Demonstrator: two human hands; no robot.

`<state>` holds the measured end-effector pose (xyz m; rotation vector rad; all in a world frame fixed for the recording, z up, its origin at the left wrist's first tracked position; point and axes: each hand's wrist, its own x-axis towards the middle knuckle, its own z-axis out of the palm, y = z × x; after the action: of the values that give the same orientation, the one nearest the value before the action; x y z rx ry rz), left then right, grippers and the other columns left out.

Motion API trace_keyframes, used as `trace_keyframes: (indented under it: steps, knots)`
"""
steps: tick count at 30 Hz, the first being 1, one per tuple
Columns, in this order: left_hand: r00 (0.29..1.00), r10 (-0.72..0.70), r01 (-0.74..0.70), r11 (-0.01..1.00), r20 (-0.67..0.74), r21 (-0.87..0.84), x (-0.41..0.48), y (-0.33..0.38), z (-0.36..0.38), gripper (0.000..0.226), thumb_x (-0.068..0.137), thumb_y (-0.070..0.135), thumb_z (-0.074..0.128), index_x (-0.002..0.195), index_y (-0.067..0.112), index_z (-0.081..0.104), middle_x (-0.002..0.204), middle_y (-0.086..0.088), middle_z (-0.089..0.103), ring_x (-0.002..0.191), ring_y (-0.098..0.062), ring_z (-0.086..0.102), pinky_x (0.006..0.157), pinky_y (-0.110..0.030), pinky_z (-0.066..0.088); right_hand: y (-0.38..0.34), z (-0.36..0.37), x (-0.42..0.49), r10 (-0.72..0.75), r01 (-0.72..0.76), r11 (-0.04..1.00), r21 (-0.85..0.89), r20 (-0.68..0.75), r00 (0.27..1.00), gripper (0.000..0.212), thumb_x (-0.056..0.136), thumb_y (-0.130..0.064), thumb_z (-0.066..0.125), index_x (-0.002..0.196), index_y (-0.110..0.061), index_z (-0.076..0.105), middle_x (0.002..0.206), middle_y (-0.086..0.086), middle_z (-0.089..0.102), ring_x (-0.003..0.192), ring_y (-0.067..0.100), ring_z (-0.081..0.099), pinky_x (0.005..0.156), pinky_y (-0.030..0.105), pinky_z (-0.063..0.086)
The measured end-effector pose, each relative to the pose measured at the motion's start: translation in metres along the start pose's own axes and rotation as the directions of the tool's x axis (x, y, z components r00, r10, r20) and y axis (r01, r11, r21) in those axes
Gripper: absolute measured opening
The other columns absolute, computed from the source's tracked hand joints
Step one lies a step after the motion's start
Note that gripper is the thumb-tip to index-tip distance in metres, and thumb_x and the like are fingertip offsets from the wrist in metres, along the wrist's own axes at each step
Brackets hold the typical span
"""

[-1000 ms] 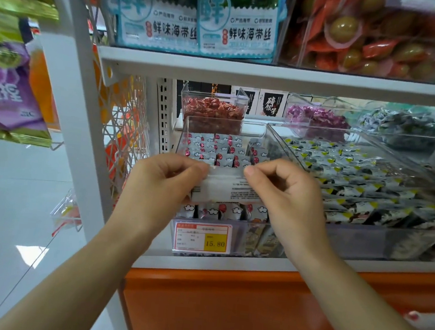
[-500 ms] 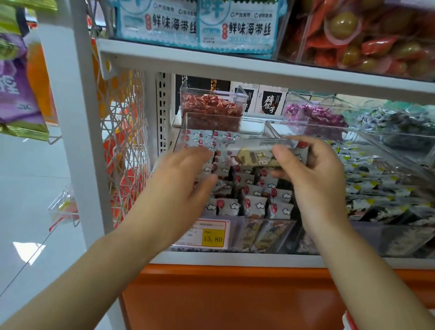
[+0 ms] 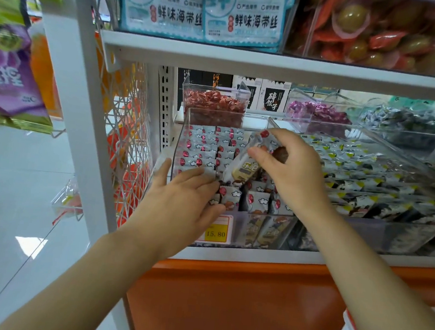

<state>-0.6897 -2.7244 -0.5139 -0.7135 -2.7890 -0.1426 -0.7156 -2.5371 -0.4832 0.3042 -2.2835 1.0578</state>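
My left hand [image 3: 180, 204] covers the left part of the price tag [image 3: 219, 234] and the front-left packets in the clear bin [image 3: 183, 135], so I cannot read what lies under it. The print on the packet [image 3: 241, 167] is blurred. Its upper end is partly hidden behind my right fingers [image 3: 261, 153]. The bags on the upper shelf are cut off by the top of the frame, and the far right of the shelf [image 3: 268, 259] is too smeared to make out.

My right hand [image 3: 292, 177] pinches the packet between thumb and curled fingers and holds it tilted, top end up and to the right, low end down and to the left. It hangs just above the rows of like packets, over the front middle of the bin, which sits at the shelf's left end near the front edge.

My left hand lies flat with fingers straight and a little spread, holding nothing. Its fingertips reach over the bin's front-left corner, just beside the low end of the packet. I cannot tell whether they touch it.
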Motion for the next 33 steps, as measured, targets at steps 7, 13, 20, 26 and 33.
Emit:
trace_keyframes:
  steps: [7,13,20,26,33]
  knots:
    - [1.000,-0.008,0.007,0.997,-0.016,-0.078,0.001,0.003,0.002,0.057,0.090,0.057,0.021,0.141,0.034,0.033,0.144,0.015,0.035,0.138,-0.006,0.020,0.115,-0.048,-0.007,0.003,0.006,0.000,-0.016,0.015,1.000,-0.028,-0.033,0.999,0.049,0.086,-0.031,0.065,0.129,-0.011,0.054,0.129,0.002,0.058,0.116,0.011,0.051,0.091,0.020,0.033]
    - [1.000,-0.020,0.016,0.985,-0.022,-0.170,0.000,0.005,0.002,0.049,0.091,0.056,0.027,0.134,0.038,0.038,0.138,0.012,0.039,0.134,-0.013,0.025,0.115,-0.049,0.004,0.005,0.003,0.000,0.005,-0.005,1.000,-0.009,-0.017,1.000,0.048,0.082,-0.032,0.069,0.125,-0.014,0.056,0.117,-0.004,0.062,0.104,0.009,0.055,0.079,0.012,0.037]
    - [0.999,-0.027,0.019,0.982,-0.045,-0.187,-0.001,0.005,0.002,0.046,0.086,0.057,0.024,0.121,0.034,0.042,0.132,0.013,0.043,0.129,-0.012,0.029,0.116,-0.046,0.004,0.001,0.018,-0.006,-0.100,0.134,0.975,-0.177,0.190,0.977,0.029,0.079,-0.036,0.070,0.097,-0.014,0.065,0.089,-0.011,0.054,0.085,0.009,0.052,0.072,0.012,0.038]
    - [0.995,-0.066,0.054,0.985,-0.071,-0.164,0.001,-0.001,0.000,0.049,0.088,0.055,0.035,0.127,0.027,0.040,0.133,0.009,0.044,0.130,-0.012,0.029,0.115,-0.046,0.011,0.004,0.013,-0.008,-0.105,0.263,0.900,-0.349,0.412,0.905,0.020,0.087,-0.038,0.056,0.097,-0.032,0.072,0.104,-0.015,0.065,0.108,0.013,0.038,0.081,0.029,0.016]
    - [0.995,-0.060,0.046,0.985,-0.077,-0.165,0.001,-0.003,-0.003,0.044,0.091,0.051,0.039,0.128,0.028,0.039,0.135,0.010,0.041,0.132,-0.011,0.024,0.115,-0.045,0.010,0.007,0.003,-0.003,-0.086,0.317,0.873,-0.371,0.523,0.848,0.037,0.077,-0.049,0.065,0.111,-0.036,0.065,0.109,-0.012,0.061,0.111,0.011,0.035,0.085,0.032,0.021]
